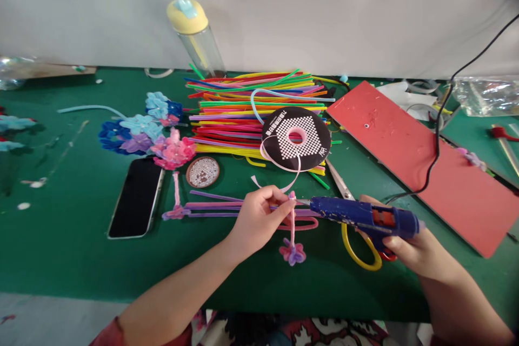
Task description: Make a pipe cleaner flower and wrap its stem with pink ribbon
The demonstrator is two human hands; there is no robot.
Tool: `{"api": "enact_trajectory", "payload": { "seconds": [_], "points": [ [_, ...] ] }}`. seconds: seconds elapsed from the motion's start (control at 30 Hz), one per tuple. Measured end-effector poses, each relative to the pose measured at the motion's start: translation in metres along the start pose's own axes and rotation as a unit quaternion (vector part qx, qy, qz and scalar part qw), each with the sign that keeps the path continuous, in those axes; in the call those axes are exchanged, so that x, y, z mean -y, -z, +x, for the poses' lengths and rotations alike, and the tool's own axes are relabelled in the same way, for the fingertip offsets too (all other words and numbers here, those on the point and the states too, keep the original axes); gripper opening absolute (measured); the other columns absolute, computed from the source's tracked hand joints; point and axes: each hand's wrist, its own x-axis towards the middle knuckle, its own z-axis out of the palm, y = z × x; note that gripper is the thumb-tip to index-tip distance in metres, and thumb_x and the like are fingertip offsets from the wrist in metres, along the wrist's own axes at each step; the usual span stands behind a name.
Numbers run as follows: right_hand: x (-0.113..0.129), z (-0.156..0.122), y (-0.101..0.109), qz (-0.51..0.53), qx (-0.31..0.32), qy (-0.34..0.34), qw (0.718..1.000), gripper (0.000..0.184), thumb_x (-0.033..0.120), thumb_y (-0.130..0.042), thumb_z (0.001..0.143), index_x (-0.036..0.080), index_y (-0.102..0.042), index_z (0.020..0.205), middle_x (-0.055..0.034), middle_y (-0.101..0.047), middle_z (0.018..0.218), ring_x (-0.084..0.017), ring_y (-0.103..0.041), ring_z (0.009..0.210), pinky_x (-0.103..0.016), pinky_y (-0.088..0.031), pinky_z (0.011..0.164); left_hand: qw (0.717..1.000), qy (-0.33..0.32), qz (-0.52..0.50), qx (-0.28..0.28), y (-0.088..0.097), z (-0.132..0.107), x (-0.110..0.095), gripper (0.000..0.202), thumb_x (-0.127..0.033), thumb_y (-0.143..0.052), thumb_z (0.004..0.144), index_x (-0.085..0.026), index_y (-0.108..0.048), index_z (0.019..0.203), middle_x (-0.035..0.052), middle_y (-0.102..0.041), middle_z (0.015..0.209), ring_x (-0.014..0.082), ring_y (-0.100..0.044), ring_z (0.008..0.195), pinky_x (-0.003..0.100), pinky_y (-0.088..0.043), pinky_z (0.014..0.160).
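My left hand (259,216) is closed in a pinch on the top of a pink pipe-cleaner stem (292,221), which hangs down and ends in a small pink and purple flower (292,253). My right hand (409,246) grips a blue hot glue gun (365,216). The gun lies level and its nozzle tip touches the top of the stem beside my left fingers. A pink ribbon (279,165) runs from a black and white spool (295,138) down toward my left hand. Purple and pink pipe cleaners (214,206) lie on the green table (73,248) under my left hand.
Yellow-handled scissors (359,251) lie under the glue gun. A pile of coloured pipe cleaners (243,108) sits behind the spool, with finished flowers (154,135), a black phone (135,197) and a round lid (203,172) to the left. A red board (413,151) and the gun's black cable (441,113) are at right. A bottle (197,38) stands at the back.
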Motion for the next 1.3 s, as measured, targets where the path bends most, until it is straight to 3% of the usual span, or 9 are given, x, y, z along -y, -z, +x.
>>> {"api": "enact_trajectory", "payload": {
  "seconds": [0.23,0.67,0.87,1.07,1.3],
  "points": [
    [0.0015,-0.0012,0.0009,-0.019,-0.01,-0.007,1.0,0.04,0.046,-0.05,0.08,0.024,-0.06,0.112,-0.0077,-0.062,0.094,-0.019,-0.06,0.07,-0.029,-0.052,0.071,1.0,-0.009,0.013,0.013,0.0007,-0.0003,0.0002,0.017,-0.021,-0.062,0.074,-0.014,-0.052,0.062,-0.0035,-0.055,0.059,0.0082,-0.057,0.053,0.021,-0.051,0.053],
    [-0.0017,-0.0043,0.0018,-0.04,-0.022,-0.009,0.999,0.039,0.046,-0.051,0.08,0.022,-0.062,0.109,-0.0079,-0.066,0.086,-0.02,-0.063,0.068,-0.029,-0.053,0.067,0.999,-0.02,0.017,0.019,0.0004,-0.0012,-0.0001,0.018,-0.023,-0.062,0.074,-0.015,-0.05,0.063,-0.0036,-0.054,0.059,0.0087,-0.057,0.053,0.022,-0.051,0.054],
    [-0.0014,-0.0036,0.0014,-0.049,-0.021,-0.01,0.999,0.042,0.049,-0.048,0.081,0.021,-0.06,0.11,-0.0088,-0.067,0.095,-0.021,-0.065,0.077,-0.028,-0.053,0.072,0.999,-0.022,0.012,0.023,0.0006,-0.0013,-0.0008,0.018,-0.022,-0.062,0.074,-0.015,-0.05,0.063,-0.0035,-0.054,0.059,0.0087,-0.057,0.053,0.022,-0.051,0.053],
    [-0.0022,-0.0039,0.0017,-0.045,-0.03,-0.012,0.998,0.039,0.048,-0.051,0.08,0.022,-0.062,0.106,-0.0076,-0.068,0.086,-0.023,-0.065,0.081,-0.03,-0.054,0.073,0.999,-0.018,0.022,0.019,-0.0005,-0.002,-0.0032,0.019,-0.023,-0.063,0.073,-0.015,-0.051,0.061,-0.0032,-0.053,0.059,0.0089,-0.058,0.055,0.021,-0.051,0.055],
    [-0.0022,-0.003,0.0022,-0.046,-0.026,-0.006,0.999,0.038,0.047,-0.05,0.08,0.021,-0.062,0.105,-0.0093,-0.067,0.1,-0.024,-0.065,0.085,-0.029,-0.054,0.074,0.999,-0.018,0.026,0.011,-0.0005,-0.0018,-0.0024,0.02,-0.027,-0.065,0.071,-0.015,-0.052,0.061,-0.0024,-0.054,0.06,0.01,-0.058,0.057,0.023,-0.052,0.056]
  ]
}}
